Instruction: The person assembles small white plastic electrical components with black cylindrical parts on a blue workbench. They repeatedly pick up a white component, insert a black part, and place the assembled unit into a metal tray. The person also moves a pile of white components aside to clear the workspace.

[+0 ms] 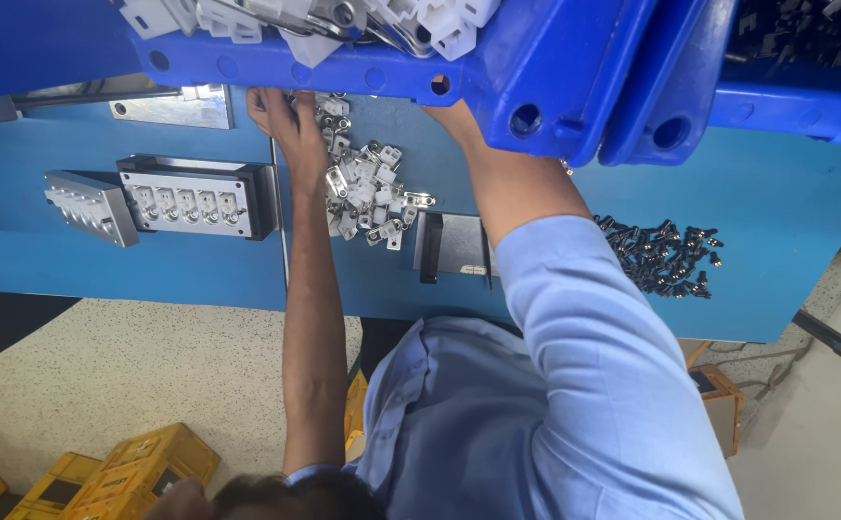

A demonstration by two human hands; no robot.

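On my far left, yellow crates sit on the speckled floor below the blue table. Up on the table, a grey metal block lies just beside a black-framed jig with a row of five seats, the two touching or nearly so. Above them is a flat metal plate.

Next comes the left hand, its forearm bare, stretched to the upper edge of the pile of white and metal clips. I see the back of the hand with the fingers bent toward the nearest clips, but the fingertips slip under the crate rim. I cannot tell how far the hand is closed or whether it has hold of one. The pile is spread on the table between the two arms, just right of the left wrist.

A dark folded metal bracket stands just below the pile, against the blue sleeve.

Only the heel of the right hand shows; the rest is hidden behind the blue crate, so its grip is unreadable too. The crate overhangs the top of my view, with white plastic parts in it.

Further right, well apart from the clips, lies a heap of small black parts on the table, and a cardboard box sits on the floor below.
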